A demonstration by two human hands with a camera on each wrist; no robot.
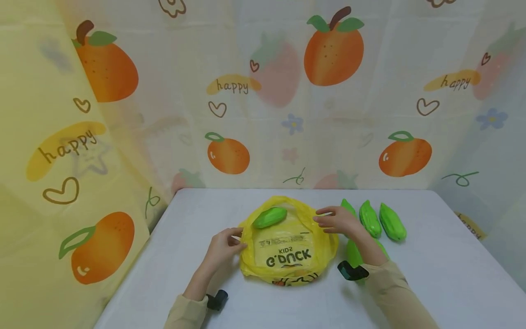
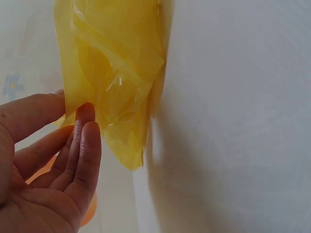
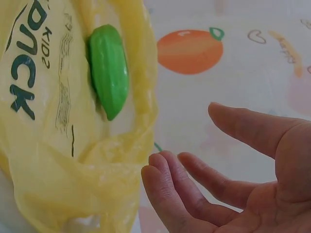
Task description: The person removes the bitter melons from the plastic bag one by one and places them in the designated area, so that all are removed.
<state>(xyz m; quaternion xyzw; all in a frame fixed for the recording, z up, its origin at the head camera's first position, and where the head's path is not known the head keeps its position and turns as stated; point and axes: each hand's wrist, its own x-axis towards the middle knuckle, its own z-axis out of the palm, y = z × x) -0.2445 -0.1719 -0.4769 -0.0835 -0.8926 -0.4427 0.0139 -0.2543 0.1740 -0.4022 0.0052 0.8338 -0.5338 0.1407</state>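
A yellow plastic bag [image 1: 322, 244] with dark "G.DUCK KIDS" print lies on the table, its mouth spread open. Inside it, near the far rim, is a green, ridged toy vegetable [image 1: 270, 218] with a pointed end, also seen in the right wrist view. My left hand [image 1: 222, 249] pinches the bag's left edge between thumb and fingers, as the left wrist view shows. At the bag's right rim my right hand [image 1: 339, 220] holds nothing; its fingers [image 3: 165, 189] are spread and loosely bent, apart from the thumb.
Right of the bag lie more green toy vegetables: one [image 1: 370, 219] and another [image 1: 392, 222] in plain sight, others partly behind my right hand and forearm. The white table [image 1: 435, 274] meets a fruit-print cloth [image 1: 287, 137] at the back.
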